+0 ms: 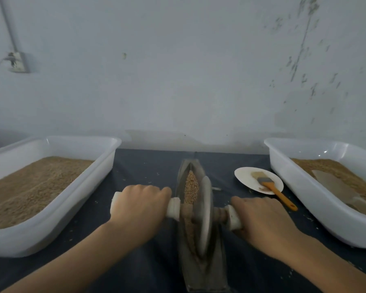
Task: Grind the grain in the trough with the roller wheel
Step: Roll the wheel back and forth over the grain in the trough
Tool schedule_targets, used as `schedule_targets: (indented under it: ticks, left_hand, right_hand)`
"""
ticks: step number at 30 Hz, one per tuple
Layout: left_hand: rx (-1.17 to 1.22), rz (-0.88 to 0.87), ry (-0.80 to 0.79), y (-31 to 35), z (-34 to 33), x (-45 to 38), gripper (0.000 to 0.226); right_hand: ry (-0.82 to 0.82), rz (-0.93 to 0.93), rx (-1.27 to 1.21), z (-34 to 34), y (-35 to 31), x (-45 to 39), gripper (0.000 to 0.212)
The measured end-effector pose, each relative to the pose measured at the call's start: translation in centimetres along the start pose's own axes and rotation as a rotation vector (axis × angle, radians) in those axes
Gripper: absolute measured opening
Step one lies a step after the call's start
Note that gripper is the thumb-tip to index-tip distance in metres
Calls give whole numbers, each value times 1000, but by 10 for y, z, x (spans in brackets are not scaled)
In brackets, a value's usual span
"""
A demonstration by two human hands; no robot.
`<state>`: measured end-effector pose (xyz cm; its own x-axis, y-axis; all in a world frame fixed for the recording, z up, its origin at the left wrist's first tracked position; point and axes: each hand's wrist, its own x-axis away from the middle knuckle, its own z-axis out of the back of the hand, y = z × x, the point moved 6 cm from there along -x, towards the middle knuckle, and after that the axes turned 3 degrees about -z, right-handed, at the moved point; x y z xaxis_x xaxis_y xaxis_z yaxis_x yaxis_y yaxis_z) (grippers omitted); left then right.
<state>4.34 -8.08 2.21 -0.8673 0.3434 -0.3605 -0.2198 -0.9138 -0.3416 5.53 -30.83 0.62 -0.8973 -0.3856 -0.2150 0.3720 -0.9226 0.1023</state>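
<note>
On the dark cloth under a pale wall, my left hand and right hand each curl round the axle of the roller wheel standing mid-trough, where grain ahead looks whole, so I judge grinding partly done

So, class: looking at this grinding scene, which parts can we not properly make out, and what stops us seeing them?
- Roller wheel: head view, motion blur smears its rim.
- Handle grip under the left hand and right hand: covered by curled fingers.
- Trough near end: cut off by the bottom edge.
- Right tub: cut off by the right edge.
- Brush bristles: too small to judge.
</note>
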Motion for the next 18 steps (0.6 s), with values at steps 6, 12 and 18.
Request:
schedule_targets:
  ticks: [6,12,18]
  left_hand:
    - [21,134,35,-22,-30,-73,15]
    - [62,83,16,-18,-22,-43,20]
    - [81,-93,180,-1,24,35,66]
  right_hand:
    - [106,-124,51,-15,16,-94,26]
    - [183,-26,63,-6,6,-59,33]
    - [419,152,99,42,-15,30,59]
